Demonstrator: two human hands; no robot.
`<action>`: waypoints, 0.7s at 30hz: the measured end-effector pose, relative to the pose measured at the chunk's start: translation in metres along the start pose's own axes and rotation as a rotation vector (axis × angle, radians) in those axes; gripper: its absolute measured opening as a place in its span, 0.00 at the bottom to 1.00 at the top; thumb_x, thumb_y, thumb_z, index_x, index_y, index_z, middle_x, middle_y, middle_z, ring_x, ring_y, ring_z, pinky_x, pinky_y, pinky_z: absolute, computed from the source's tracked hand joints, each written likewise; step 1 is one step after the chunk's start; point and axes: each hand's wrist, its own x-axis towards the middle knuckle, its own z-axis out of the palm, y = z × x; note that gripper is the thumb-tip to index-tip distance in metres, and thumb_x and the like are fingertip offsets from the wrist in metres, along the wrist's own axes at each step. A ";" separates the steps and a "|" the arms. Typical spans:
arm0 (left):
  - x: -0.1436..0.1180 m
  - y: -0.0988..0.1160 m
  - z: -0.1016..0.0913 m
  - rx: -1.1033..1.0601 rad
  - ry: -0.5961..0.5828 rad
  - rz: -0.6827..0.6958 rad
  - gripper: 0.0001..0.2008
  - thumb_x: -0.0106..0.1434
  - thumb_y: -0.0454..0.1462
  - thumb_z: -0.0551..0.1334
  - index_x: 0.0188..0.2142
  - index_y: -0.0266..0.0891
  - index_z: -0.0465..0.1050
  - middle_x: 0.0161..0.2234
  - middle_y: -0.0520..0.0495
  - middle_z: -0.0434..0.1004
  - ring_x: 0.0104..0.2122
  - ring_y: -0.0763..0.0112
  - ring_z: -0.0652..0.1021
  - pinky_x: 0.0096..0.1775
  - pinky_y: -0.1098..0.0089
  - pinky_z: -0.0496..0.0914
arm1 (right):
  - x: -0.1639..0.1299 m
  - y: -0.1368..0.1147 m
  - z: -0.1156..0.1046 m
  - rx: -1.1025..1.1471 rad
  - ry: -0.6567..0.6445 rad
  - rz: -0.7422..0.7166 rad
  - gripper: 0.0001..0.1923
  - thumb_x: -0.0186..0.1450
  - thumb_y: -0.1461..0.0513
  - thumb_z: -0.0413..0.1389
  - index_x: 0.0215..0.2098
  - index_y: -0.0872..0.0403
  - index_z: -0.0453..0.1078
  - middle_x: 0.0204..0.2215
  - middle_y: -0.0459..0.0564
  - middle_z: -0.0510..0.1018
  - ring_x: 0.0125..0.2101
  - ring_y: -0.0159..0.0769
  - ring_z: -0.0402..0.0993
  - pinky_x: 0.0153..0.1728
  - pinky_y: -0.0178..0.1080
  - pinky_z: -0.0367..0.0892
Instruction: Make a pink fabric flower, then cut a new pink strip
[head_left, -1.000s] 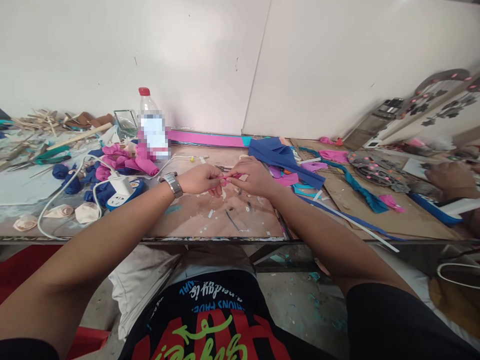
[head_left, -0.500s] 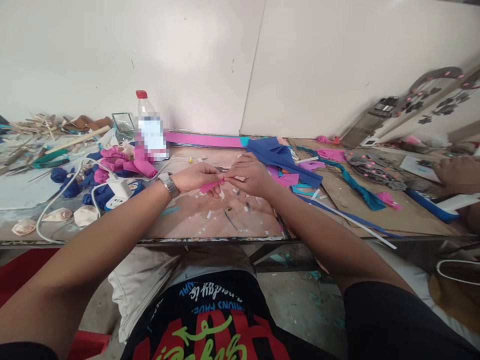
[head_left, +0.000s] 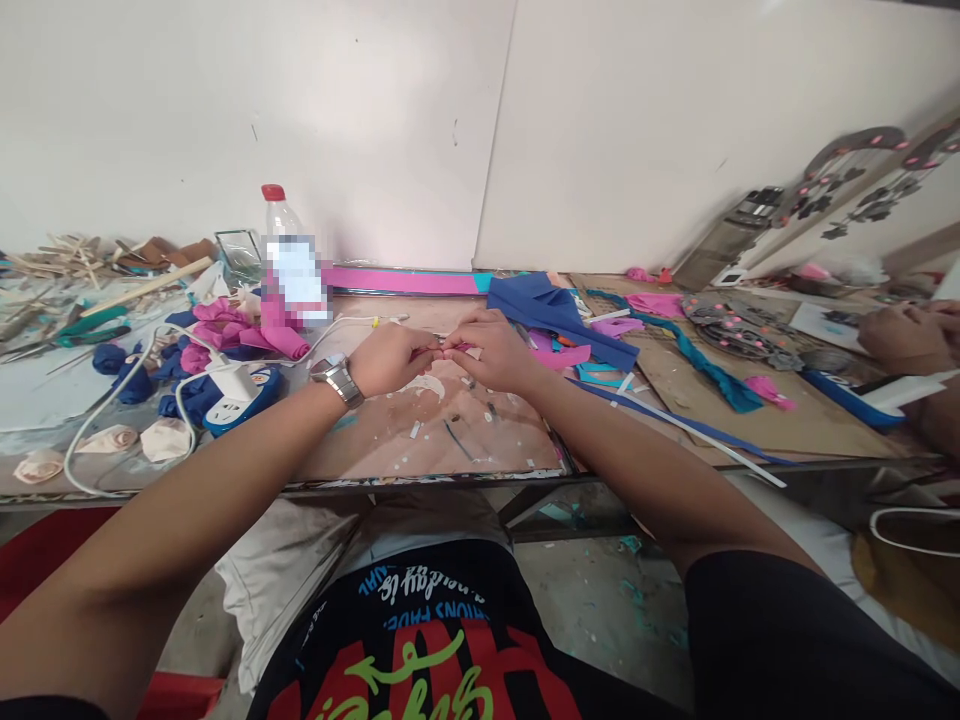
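Over the middle of the worktable, my left hand [head_left: 388, 357] and my right hand [head_left: 493, 350] meet fingertip to fingertip. Both pinch a small piece of pink crepe paper [head_left: 471, 351], mostly hidden by the fingers. A watch circles my left wrist. Just beyond my right hand lie a folded dark blue sheet [head_left: 551, 310] and pink scraps [head_left: 564, 356]. Small paper bits lie scattered on the table [head_left: 495, 445] below my hands.
At left are a power strip [head_left: 259, 400] with white cable, pink and blue rolled pieces, cream rosettes [head_left: 165, 440], and a red-capped bottle [head_left: 276, 215] behind a phone [head_left: 296, 280]. Cardboard [head_left: 675, 400] and a teal strip [head_left: 709, 370] lie right. Another person's hands [head_left: 904, 335] are far right.
The pink paper's loose end, which stuck out below my left fingers, is now tucked mostly out of sight. My left fingers have curled in closer to my right hand. The view shifted slightly.
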 end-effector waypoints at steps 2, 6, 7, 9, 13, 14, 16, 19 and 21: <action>0.000 0.000 0.000 0.119 0.007 0.048 0.17 0.71 0.45 0.55 0.34 0.40 0.78 0.30 0.49 0.83 0.29 0.68 0.79 0.34 0.69 0.65 | 0.000 -0.002 0.001 0.004 -0.006 0.018 0.07 0.68 0.59 0.58 0.36 0.52 0.77 0.34 0.50 0.82 0.44 0.44 0.72 0.49 0.47 0.57; 0.000 0.000 0.001 0.219 0.024 0.082 0.15 0.71 0.43 0.55 0.38 0.41 0.79 0.33 0.48 0.84 0.32 0.64 0.80 0.35 0.68 0.64 | 0.000 -0.005 0.001 -0.003 -0.032 0.032 0.08 0.69 0.60 0.55 0.36 0.53 0.75 0.35 0.52 0.80 0.45 0.45 0.70 0.49 0.47 0.55; 0.000 -0.001 0.002 0.219 0.032 0.082 0.15 0.71 0.43 0.55 0.38 0.41 0.79 0.33 0.49 0.84 0.32 0.65 0.80 0.35 0.68 0.64 | 0.000 -0.005 0.000 -0.003 -0.039 0.038 0.09 0.69 0.59 0.54 0.36 0.54 0.74 0.35 0.52 0.80 0.45 0.45 0.69 0.49 0.47 0.54; 0.000 -0.002 0.002 0.182 0.044 0.067 0.15 0.71 0.43 0.56 0.37 0.41 0.79 0.32 0.50 0.84 0.30 0.67 0.80 0.34 0.69 0.63 | 0.001 -0.005 0.000 0.010 -0.038 0.052 0.10 0.70 0.59 0.53 0.36 0.54 0.73 0.35 0.52 0.80 0.45 0.45 0.69 0.48 0.47 0.54; 0.000 -0.005 0.002 0.094 0.047 0.044 0.14 0.70 0.44 0.56 0.37 0.41 0.78 0.30 0.51 0.83 0.28 0.69 0.79 0.33 0.70 0.64 | 0.001 -0.002 -0.001 0.053 -0.005 0.050 0.09 0.69 0.58 0.55 0.36 0.53 0.74 0.36 0.50 0.82 0.43 0.44 0.71 0.48 0.46 0.56; 0.000 -0.006 0.002 0.085 0.047 0.052 0.14 0.70 0.43 0.56 0.37 0.41 0.78 0.30 0.51 0.83 0.29 0.69 0.79 0.33 0.71 0.64 | 0.001 -0.001 -0.001 0.057 -0.003 0.046 0.08 0.69 0.58 0.56 0.36 0.53 0.75 0.35 0.50 0.82 0.43 0.44 0.71 0.48 0.46 0.56; 0.000 -0.006 0.002 0.082 0.047 0.070 0.13 0.69 0.42 0.56 0.37 0.41 0.79 0.30 0.51 0.83 0.29 0.70 0.79 0.33 0.71 0.64 | 0.001 -0.001 0.000 0.053 -0.005 0.045 0.08 0.68 0.58 0.56 0.36 0.52 0.75 0.34 0.50 0.82 0.43 0.44 0.72 0.48 0.46 0.56; 0.000 -0.005 0.003 0.071 0.043 0.068 0.12 0.68 0.39 0.57 0.36 0.41 0.79 0.30 0.52 0.84 0.28 0.70 0.79 0.33 0.71 0.64 | 0.001 -0.002 0.001 0.048 -0.015 0.057 0.07 0.67 0.60 0.56 0.34 0.53 0.75 0.33 0.50 0.81 0.43 0.44 0.72 0.48 0.46 0.56; 0.000 -0.004 0.004 0.037 0.037 0.044 0.12 0.69 0.40 0.58 0.36 0.41 0.79 0.31 0.51 0.84 0.29 0.71 0.80 0.33 0.72 0.65 | 0.001 -0.003 0.001 0.053 -0.022 0.059 0.06 0.66 0.61 0.56 0.34 0.54 0.74 0.33 0.51 0.81 0.43 0.44 0.72 0.48 0.46 0.57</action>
